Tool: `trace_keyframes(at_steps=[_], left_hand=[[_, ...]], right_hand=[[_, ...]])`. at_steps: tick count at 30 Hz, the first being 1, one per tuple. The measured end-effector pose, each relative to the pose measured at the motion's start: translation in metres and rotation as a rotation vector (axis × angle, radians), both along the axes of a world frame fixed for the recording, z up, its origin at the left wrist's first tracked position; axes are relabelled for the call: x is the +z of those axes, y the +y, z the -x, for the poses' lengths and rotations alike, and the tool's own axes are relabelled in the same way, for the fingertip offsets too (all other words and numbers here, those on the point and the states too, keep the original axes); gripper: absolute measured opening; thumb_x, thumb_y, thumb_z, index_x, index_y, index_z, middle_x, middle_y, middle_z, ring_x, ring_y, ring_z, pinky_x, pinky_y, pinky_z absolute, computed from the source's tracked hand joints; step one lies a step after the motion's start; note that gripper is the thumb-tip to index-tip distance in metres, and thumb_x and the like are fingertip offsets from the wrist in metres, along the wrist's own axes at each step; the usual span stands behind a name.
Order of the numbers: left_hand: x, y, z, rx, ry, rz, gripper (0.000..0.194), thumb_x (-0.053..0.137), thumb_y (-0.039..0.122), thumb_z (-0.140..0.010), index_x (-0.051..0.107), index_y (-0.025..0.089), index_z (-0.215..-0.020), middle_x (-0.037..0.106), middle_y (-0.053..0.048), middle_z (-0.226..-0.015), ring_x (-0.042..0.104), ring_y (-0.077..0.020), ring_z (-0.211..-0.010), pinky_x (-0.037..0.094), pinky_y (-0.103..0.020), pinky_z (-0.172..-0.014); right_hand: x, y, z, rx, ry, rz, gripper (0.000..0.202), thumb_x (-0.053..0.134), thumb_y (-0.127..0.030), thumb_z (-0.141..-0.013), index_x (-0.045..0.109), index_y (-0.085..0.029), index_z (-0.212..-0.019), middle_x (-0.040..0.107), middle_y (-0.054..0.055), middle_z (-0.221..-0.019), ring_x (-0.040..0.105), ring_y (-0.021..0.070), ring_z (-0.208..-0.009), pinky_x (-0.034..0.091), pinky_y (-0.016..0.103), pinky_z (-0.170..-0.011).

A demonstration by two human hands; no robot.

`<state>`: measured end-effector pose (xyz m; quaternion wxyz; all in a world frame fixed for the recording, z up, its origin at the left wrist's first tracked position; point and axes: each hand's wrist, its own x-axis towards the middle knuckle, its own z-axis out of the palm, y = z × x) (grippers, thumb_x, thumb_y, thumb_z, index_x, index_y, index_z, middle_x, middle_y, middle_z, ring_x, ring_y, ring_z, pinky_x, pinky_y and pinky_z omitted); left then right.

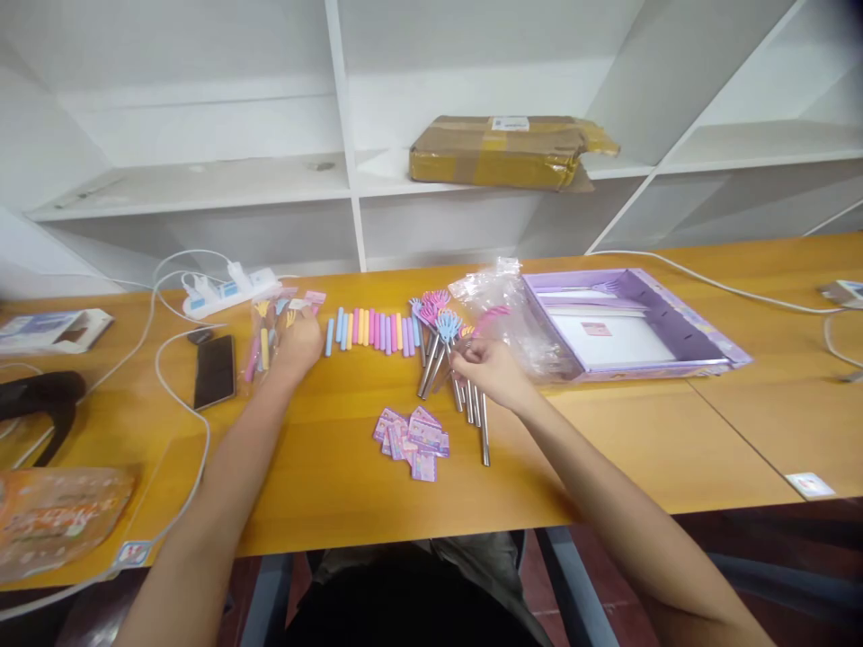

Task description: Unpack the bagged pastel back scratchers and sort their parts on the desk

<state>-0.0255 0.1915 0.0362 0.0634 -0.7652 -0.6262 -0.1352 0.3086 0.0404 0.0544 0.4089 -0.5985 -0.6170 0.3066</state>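
Head view showed the right hand (494, 367) over scratchers (449, 325), handles (484, 431) pointing near; the left hand (301, 343) lay farther left, both grips unclear.

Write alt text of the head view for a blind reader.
A bare left hand is at clear-bagged items and the right hand at loose metal rods with colourful hand-shaped heads, on a yellow-brown table. Between the hands lies a row of pastel tubes, with small printed cards nearer the camera. An open purple box sits to the right.
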Motion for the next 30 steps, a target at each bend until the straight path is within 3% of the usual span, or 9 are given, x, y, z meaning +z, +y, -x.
trace_keyframes(at_steps=[2,5,10,16,22,26,30], left_hand=[[-0.009,0.005,-0.006,0.058,0.043,0.024,0.043,0.032,0.02,-0.105,0.059,-0.005,-0.127,0.07,-0.034,-0.112,0.071,-0.0389,-0.108,0.049,-0.054,-0.104],[-0.019,0.006,-0.011,0.077,0.087,0.048,0.045,0.03,0.023,-0.108,0.056,-0.004,-0.134,0.069,-0.033,-0.117,0.073,-0.0381,-0.105,0.055,-0.047,-0.092],[-0.025,0.001,-0.015,0.042,0.132,0.067,0.042,0.03,0.022,-0.108,0.062,0.002,-0.127,0.069,-0.029,-0.121,0.071,-0.0396,-0.111,0.055,-0.048,-0.092],[-0.021,-0.004,-0.016,0.054,0.136,0.082,0.041,0.031,0.012,-0.102,0.06,0.001,-0.129,0.068,-0.029,-0.122,0.072,-0.0372,-0.109,0.055,-0.046,-0.091],[-0.017,-0.008,-0.018,0.029,0.121,0.107,0.036,0.039,0.012,-0.1,0.062,0.003,-0.126,0.069,-0.027,-0.122,0.07,-0.0363,-0.11,0.054,-0.046,-0.095],[-0.013,-0.001,-0.01,-0.009,0.1,0.104,0.037,0.039,0.012,-0.1,0.063,0.003,-0.125,0.068,-0.027,-0.124,0.066,-0.0372,-0.119,0.05,-0.048,-0.103],[-0.008,0.013,0.012,0.027,0.057,0.031,0.036,0.042,0.019,-0.101,0.065,0.006,-0.125,0.064,-0.028,-0.132,0.057,-0.0411,-0.133,0.039,-0.054,-0.116]], right_hand=[[-0.007,0.009,0.007,-0.036,-0.241,-0.07,0.036,0.061,-0.022,-0.084,0.034,-0.025,-0.06,0.052,-0.002,-0.059,0.056,0.0143,-0.059,0.04,0.026,-0.06],[-0.015,0.018,0.016,-0.005,-0.611,-0.107,0.026,0.058,-0.012,-0.086,0.045,-0.023,-0.067,0.061,0.002,-0.071,0.059,0.016,-0.068,0.041,0.026,-0.067],[-0.025,0.028,0.023,0.015,-0.944,0.042,0.017,0.05,-0.02,-0.103,0.066,-0.015,-0.1,0.072,0.014,-0.102,0.069,0.0211,-0.087,0.044,0.027,-0.074],[-0.037,0.033,0.023,-0.029,-1.029,0.089,0.025,0.047,-0.025,-0.107,0.067,-0.012,-0.113,0.074,0.018,-0.106,0.074,0.0269,-0.091,0.045,0.029,-0.073],[-0.04,0.027,0.025,-0.046,-1.048,0.017,0.028,0.045,-0.031,-0.109,0.067,-0.016,-0.104,0.076,0.013,-0.097,0.072,0.0225,-0.082,0.033,0.028,-0.063],[-0.032,0.016,0.02,-0.044,-0.938,-0.152,0.024,0.051,-0.031,-0.104,0.065,-0.018,-0.089,0.075,0.01,-0.089,0.064,0.0184,-0.069,0.022,0.03,-0.059],[-0.026,-0.001,0.007,-0.043,-0.754,-0.398,0.028,0.052,-0.029,-0.1,0.055,-0.022,-0.073,0.065,0.004,-0.07,0.053,0.0154,-0.061,0.024,0.029,-0.059]])
